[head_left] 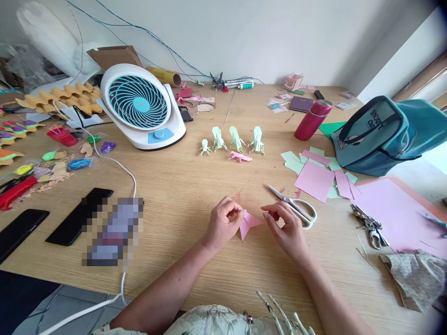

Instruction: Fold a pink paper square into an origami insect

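Observation:
A small folded piece of pink paper (248,224) lies on the wooden table (195,186) in front of me. My left hand (223,223) pinches its upper left corner with curled fingers. My right hand (284,228) sits just to the right of the paper, fingers curled, fingertips close to its right tip; I cannot make out whether they touch it. Further back stand three pale green origami figures (230,139) with a smaller green one at their left and a pink origami figure (240,157) in front.
White-handled scissors (295,207) lie just right of my right hand. Pink and green paper squares (316,179), a large pink sheet (394,214), a red bottle (312,119) and a teal bag (384,135) are at right. A white fan (141,107), phones (78,216) and a cable are at left.

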`<state>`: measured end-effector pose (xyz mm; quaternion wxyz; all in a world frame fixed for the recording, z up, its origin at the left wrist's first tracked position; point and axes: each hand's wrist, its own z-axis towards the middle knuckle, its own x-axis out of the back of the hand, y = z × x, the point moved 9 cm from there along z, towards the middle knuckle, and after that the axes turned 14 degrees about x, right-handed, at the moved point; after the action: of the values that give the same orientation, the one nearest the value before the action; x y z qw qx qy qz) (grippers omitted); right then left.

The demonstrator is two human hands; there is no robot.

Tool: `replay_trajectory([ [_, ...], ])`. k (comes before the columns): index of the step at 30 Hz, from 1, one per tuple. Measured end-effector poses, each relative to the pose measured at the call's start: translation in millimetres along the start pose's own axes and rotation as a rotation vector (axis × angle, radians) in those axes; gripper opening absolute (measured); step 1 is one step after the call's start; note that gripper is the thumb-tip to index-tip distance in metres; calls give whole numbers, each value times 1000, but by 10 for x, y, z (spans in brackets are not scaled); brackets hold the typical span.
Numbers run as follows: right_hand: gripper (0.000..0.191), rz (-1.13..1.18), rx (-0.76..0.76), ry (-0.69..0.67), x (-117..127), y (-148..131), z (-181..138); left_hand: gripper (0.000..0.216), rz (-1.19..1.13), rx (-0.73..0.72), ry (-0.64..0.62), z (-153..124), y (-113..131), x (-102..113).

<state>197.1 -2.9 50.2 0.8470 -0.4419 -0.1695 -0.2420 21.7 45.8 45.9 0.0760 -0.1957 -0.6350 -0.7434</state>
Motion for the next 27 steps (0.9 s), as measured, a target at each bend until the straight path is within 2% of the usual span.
replay_trajectory([
  [3,12,-7,23,3,4,-53,15,21,7,119,-64,22,-104,-55],
  [6,13,-11,64,-8,-25,-154,7,22,19,169,-53,44,-157,-29],
  [11,16,18,158,-192,-307,-377,-88,22,48,227,9,80,-223,65],
  [14,18,8,179,-272,-441,-422,-142,26,66,253,-25,92,-259,62],
  [18,19,-5,129,-230,-402,-331,-138,35,70,269,-128,93,-278,16],
  [23,17,22,-21,-98,-271,-112,8,33,50,242,-301,63,-224,-94],
  [25,23,72,-88,-117,-330,-30,95,38,77,225,-340,46,-206,-126],
  [27,30,159,-139,-190,-461,15,174,41,111,197,-347,32,-187,-137],
])
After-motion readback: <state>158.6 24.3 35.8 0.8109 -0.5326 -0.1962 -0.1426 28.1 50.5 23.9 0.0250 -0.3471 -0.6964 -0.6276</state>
